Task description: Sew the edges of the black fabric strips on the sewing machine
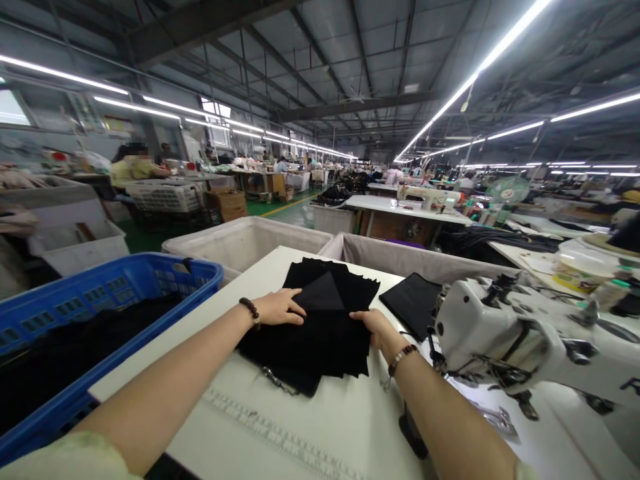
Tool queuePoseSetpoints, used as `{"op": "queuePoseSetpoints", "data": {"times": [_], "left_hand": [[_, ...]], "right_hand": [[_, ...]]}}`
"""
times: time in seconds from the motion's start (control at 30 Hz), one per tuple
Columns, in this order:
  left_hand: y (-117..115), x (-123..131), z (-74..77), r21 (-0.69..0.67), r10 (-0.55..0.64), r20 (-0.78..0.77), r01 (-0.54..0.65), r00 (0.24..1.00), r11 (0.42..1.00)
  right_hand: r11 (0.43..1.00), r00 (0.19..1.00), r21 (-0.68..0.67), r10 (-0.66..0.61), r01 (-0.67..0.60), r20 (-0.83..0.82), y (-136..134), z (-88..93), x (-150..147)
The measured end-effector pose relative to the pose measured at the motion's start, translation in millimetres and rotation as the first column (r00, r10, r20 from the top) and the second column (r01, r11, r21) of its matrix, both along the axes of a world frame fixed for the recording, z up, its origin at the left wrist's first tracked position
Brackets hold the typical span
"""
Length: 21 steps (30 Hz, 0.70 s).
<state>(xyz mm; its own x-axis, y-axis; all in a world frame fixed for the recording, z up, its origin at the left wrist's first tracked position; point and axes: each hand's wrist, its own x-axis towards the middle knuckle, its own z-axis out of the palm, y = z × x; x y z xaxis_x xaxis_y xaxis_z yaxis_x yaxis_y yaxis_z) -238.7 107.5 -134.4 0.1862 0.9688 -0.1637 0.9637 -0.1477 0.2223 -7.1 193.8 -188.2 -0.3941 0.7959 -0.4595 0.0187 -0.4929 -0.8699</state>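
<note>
A stack of black fabric pieces lies on the white sewing table. My left hand rests flat on the stack's left side, fingers stretched toward the middle. At the stack's right edge my right hand has its fingers curled round the top pieces. Both wrists wear bead bracelets. A second, smaller black piece lies to the right, beside the white sewing machine.
A blue plastic basket with dark cloth stands at my left. Pale fabric bins sit behind the table. A measuring scale is printed near the table's front. Other workers and sewing stations fill the hall beyond.
</note>
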Motion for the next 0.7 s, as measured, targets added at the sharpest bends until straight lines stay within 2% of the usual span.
{"op": "queuePoseSetpoints", "data": {"times": [0.17, 0.27, 0.37, 0.47, 0.53, 0.6, 0.67, 0.7], "left_hand": [[-2.6, -6.8, -19.4, 0.143, 0.101, -0.010, -0.099, 0.995, 0.985], [6.6, -13.3, -23.5, 0.257, 0.229, 0.029, -0.229, 0.973, 0.939], [17.0, -26.5, -20.7, 0.313, 0.382, 0.102, -0.394, 0.918, 0.864], [17.0, -36.0, -7.3, 0.296, 0.463, 0.193, -0.501, 0.865, 0.813], [4.6, -33.6, 9.2, 0.264, 0.456, 0.271, -0.521, 0.848, 0.812], [-22.0, -21.2, 29.3, 0.211, 0.393, 0.369, -0.488, 0.842, 0.847], [-63.0, 1.9, 47.0, 0.122, 0.272, 0.481, -0.370, 0.833, 0.921], [-86.8, 17.4, 52.4, 0.069, 0.193, 0.541, -0.271, 0.819, 0.960]], "right_hand": [[0.999, 0.998, -0.014, 0.042, -0.043, -0.044, -3.4, 7.9, -0.9], [0.999, 0.995, 0.031, 0.030, -0.027, -0.100, -5.4, 14.1, -8.6], [0.998, 0.992, 0.060, -0.024, 0.032, -0.123, -6.0, 25.0, -17.4], [0.991, 0.986, 0.098, -0.080, 0.095, -0.148, -5.3, 46.4, -23.8], [0.982, 0.980, 0.137, -0.107, 0.131, -0.170, -4.7, 66.4, -27.4], [0.970, 0.974, 0.184, -0.121, 0.157, -0.193, -5.1, 88.9, -31.4], [0.957, 0.970, 0.237, -0.118, 0.169, -0.212, -8.2, 112.4, -36.0], [0.949, 0.969, 0.265, -0.110, 0.168, -0.219, -11.4, 124.3, -38.6]]}}
